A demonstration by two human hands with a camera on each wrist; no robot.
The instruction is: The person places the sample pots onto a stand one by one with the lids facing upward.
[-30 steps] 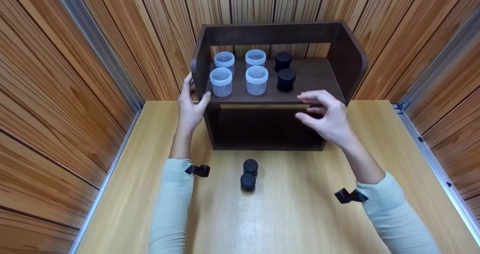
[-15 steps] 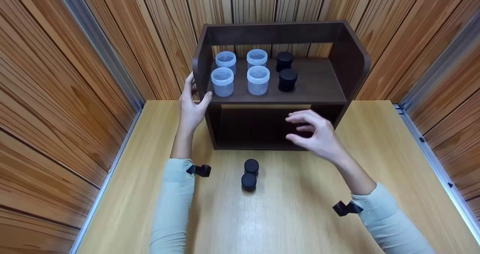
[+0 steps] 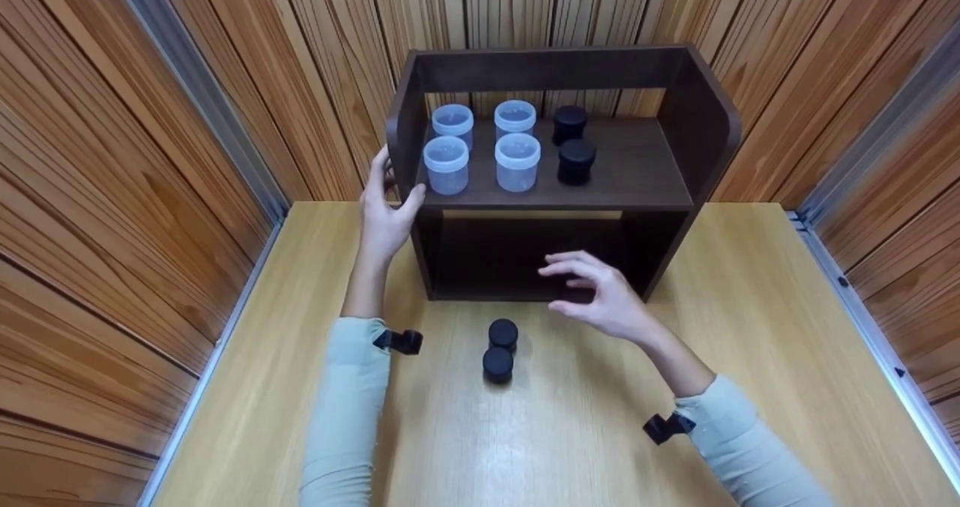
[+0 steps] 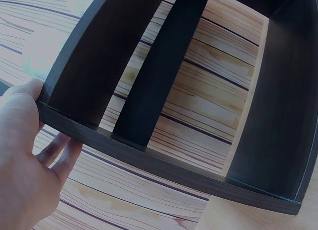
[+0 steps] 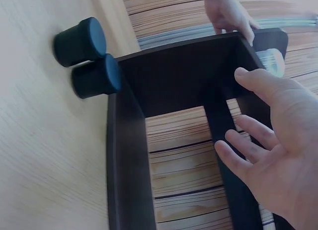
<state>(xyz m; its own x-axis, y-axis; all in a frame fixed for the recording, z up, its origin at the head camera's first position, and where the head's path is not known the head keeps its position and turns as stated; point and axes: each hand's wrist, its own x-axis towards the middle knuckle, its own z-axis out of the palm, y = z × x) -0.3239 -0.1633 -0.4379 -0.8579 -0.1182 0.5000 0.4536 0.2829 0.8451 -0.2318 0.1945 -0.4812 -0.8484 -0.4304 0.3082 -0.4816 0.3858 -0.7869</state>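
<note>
A dark brown two-tier shelf (image 3: 637, 162) stands on the table. My left hand (image 3: 386, 222) grips its left side panel, thumb at the front edge and fingers on the outer side. In the left wrist view, the hand (image 4: 30, 165) clasps the panel's edge. Several translucent plastic jars (image 3: 517, 166) and two black jars (image 3: 576, 163) sit on the upper tier. Two more black jars (image 3: 498, 364) stand close together on the table before the shelf. My right hand (image 3: 596, 301) hovers to their right, fingers parted around nothing; the right wrist view shows its empty palm (image 5: 293, 155).
The lower tier (image 3: 525, 259) is a dark compartment facing me, with a gap in its back. Wood-patterned walls (image 3: 150, 154) enclose the light wooden table (image 3: 585, 432) at the back and both sides. A metal rail (image 3: 870, 319) runs along the right.
My right hand has moved from the upper tier's front edge down and left toward the two jars on the table. My left hand has stayed on the shelf's side.
</note>
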